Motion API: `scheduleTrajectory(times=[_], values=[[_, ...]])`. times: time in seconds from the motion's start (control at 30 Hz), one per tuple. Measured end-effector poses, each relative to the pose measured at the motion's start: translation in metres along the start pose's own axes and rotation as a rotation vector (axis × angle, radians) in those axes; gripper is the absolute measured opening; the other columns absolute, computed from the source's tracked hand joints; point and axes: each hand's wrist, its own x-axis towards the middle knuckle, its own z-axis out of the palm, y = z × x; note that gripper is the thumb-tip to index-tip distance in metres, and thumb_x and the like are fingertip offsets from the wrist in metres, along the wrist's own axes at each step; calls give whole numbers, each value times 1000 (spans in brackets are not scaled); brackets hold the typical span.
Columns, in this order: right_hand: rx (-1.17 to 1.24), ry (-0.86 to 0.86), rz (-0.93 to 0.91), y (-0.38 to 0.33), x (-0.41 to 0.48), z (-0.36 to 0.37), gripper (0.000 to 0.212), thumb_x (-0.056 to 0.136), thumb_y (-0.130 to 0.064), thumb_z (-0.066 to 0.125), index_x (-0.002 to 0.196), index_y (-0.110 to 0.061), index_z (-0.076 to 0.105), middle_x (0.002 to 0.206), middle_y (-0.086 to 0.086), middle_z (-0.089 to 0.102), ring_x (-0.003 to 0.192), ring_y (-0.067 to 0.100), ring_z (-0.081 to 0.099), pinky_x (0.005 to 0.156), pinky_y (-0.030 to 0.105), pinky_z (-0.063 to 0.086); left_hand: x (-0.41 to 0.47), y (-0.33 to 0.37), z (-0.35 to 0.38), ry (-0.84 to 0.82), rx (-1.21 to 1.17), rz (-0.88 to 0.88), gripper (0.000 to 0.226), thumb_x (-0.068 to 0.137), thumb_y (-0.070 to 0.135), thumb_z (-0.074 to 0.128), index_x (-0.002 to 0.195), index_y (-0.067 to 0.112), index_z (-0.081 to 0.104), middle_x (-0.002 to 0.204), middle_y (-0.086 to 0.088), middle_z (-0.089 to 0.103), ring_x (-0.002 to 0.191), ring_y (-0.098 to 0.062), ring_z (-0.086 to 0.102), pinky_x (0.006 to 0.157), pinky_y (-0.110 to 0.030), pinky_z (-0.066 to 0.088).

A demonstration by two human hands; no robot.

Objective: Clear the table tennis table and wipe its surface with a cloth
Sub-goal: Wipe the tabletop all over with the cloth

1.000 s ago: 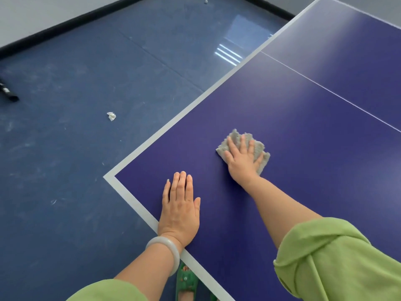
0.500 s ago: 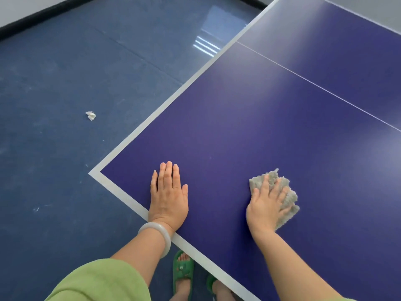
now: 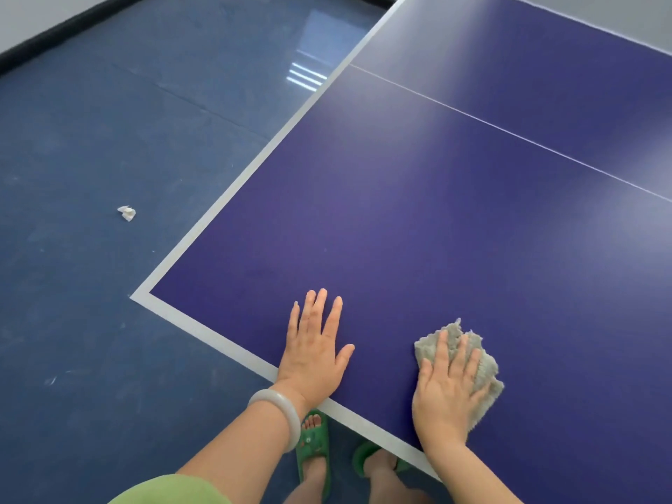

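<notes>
- Head view: left grip (image 3: 314,352) lies flat and released at lower centre, fingers straight on the bench (image 3: 400,212), wrist over the white edge line (image 3: 218,340).
- Right grip (image 3: 449,391), lower right, presses the grey cloth (image 3: 487,369) onto the bench with straight, spread fingers, grasping nothing.
- A white scrap (image 3: 127,213) lies on the floor (image 3: 91,121), left.

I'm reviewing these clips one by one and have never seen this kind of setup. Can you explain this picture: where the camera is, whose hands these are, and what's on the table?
There is no machine: a person wears a wide-angle camera on the head, so you look down at their hands. The blue surface is a table tennis table. The left hand, a pale bracelet at its wrist, lies flat near the table's edge. The right hand presses a grey cloth onto the table with straight fingers. A crumpled white scrap lies on the floor.
</notes>
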Motion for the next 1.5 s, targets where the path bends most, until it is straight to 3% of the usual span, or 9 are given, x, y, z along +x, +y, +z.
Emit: scheduleTrajectory(times=[0.2,0.37,0.5,0.73,0.8,1.0,1.07,1.27,1.5], values=[[-101,-42,-590,2,-51,13,54,103,-35,18,155,-23,27,163,3,20,150,28,19,114,54,20,0,5,7,-56,63,-47,79,97,60,16,146,23,-33,158,-9,-31,145,-28,-31,120,-50,-13],[-33,64,-92,112,-42,3,66,102,-49,3,152,-19,34,162,7,23,149,26,16,117,57,17,2,10,2,-98,67,-66,80,98,58,19,145,20,-33,158,-11,-31,144,-30,-32,119,-52,-14],[68,79,275,92,-43,-1,60,102,-48,6,157,-25,16,165,6,7,153,26,7,119,58,9,3,14,-4,-130,60,-87,79,99,55,24,152,18,-21,159,-11,-28,145,-29,-31,119,-52,-13],[-103,70,-402,114,-71,13,56,101,-35,22,156,-23,25,165,3,16,151,25,17,118,55,15,4,71,-16,-129,-79,-44,69,102,45,34,156,14,4,163,-7,-7,150,-24,-13,122,-45,-5],[-124,117,-291,169,-78,12,55,102,-35,20,154,-21,29,164,4,19,150,25,20,120,53,11,-7,103,-8,-142,-68,125,70,101,48,30,156,16,2,164,-4,-8,150,-21,-15,123,-42,-8],[200,108,654,253,-68,-9,55,105,-37,23,158,-23,17,165,8,7,153,27,3,121,49,3,-30,206,24,-219,13,423,75,100,54,25,155,20,-12,162,-5,-21,147,-24,-27,121,-47,-10],[162,121,603,228,-65,-8,57,105,-35,25,158,-22,12,165,8,3,153,27,1,121,52,5,-37,232,34,-252,40,416,77,99,56,25,154,22,-18,160,-7,-27,145,-26,-31,120,-48,-14],[-101,135,-134,243,-74,1,55,105,-37,16,157,-23,22,165,4,14,152,24,13,123,47,0,-39,251,51,-309,82,369,86,94,68,20,145,27,-36,147,-8,-49,135,-28,-46,115,-53,-22],[95,156,564,368,-79,-6,56,103,-46,9,157,-30,5,166,1,-2,153,17,-3,123,46,3,-38,255,49,-380,119,344,96,86,80,18,136,28,-46,144,-7,-53,131,-29,-50,113,-53,-25]])
